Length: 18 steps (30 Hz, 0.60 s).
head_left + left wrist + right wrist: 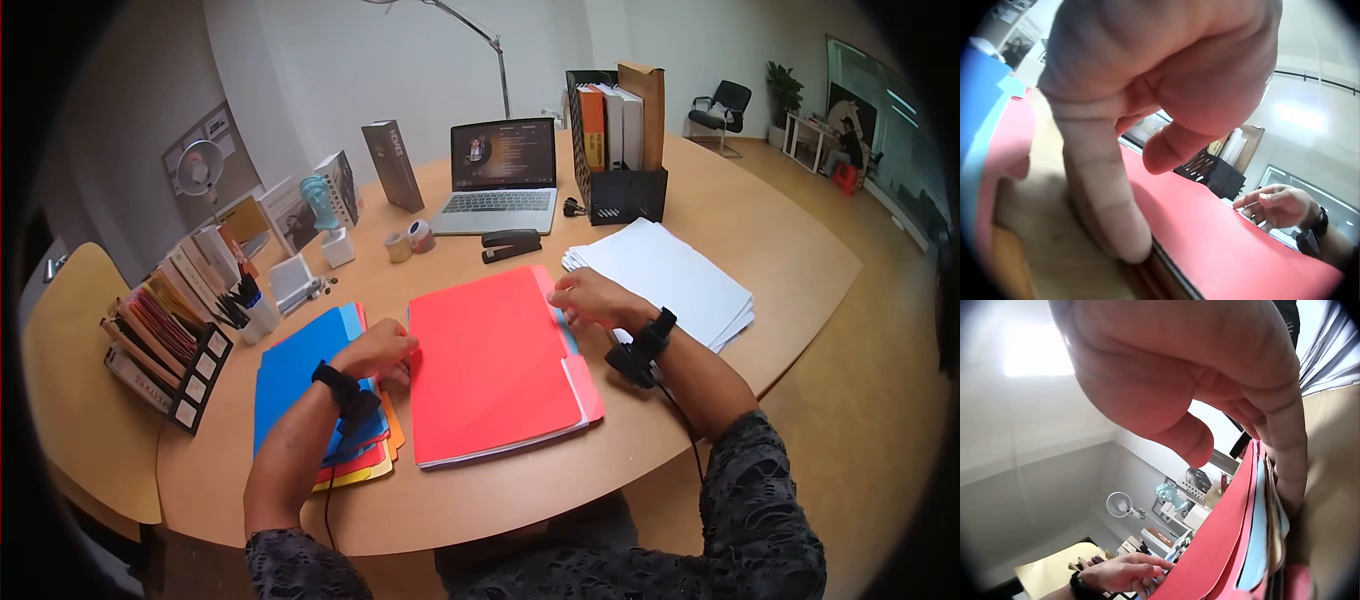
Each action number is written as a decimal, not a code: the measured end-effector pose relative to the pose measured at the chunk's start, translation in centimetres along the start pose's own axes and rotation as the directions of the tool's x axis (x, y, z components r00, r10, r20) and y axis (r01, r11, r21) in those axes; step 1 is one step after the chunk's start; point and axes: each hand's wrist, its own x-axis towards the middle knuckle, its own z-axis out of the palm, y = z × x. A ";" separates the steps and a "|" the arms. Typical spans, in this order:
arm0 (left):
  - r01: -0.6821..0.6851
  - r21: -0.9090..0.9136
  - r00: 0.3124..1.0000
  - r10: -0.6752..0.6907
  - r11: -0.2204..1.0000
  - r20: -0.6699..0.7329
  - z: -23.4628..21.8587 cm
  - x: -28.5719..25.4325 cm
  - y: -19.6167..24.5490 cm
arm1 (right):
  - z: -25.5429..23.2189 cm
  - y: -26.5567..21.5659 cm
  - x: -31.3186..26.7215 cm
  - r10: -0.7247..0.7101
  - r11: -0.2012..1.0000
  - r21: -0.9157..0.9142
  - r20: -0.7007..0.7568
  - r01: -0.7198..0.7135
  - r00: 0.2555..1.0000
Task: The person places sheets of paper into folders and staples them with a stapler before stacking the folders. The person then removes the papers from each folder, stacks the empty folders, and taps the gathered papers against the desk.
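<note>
On the round desk, both hands bracket a stack of folders topped in red.

With the red folder (492,360) at the clock's centre, the left hand (378,352) sits at nine o'clock, fingers curled down with the tips against the stack's side edge, apparently to square it. At three o'clock the right hand (590,298) hooks its fingertips over the tabbed edge, steadying the layers. A fanned pile of coloured folders (305,385) lies further out at nine, a white paper stack (665,275) at two, a laptop (502,175) at twelve.
</note>
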 end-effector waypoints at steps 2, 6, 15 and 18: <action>-0.033 -0.080 0.999 0.030 0.996 -0.042 0.2 0.7 -0.4 | -0.5 0.8 0.4 -0.008 1.000 -0.018 -0.017 0.008 1.000; -0.071 0.025 0.990 0.074 0.997 -0.120 0.4 1.1 -1.0 | -0.4 0.9 0.1 -0.199 0.979 -0.078 -0.132 0.190 0.971; -0.124 0.455 0.975 0.194 0.882 -0.112 2.9 -1.1 1.4 | 0.5 -1.5 -1.2 -0.006 0.972 0.234 -0.079 0.025 0.997; -0.110 0.523 0.981 0.178 0.845 -0.080 2.8 0.1 0.7 | 0.5 -1.5 -0.8 0.011 0.942 0.334 -0.086 0.019 0.996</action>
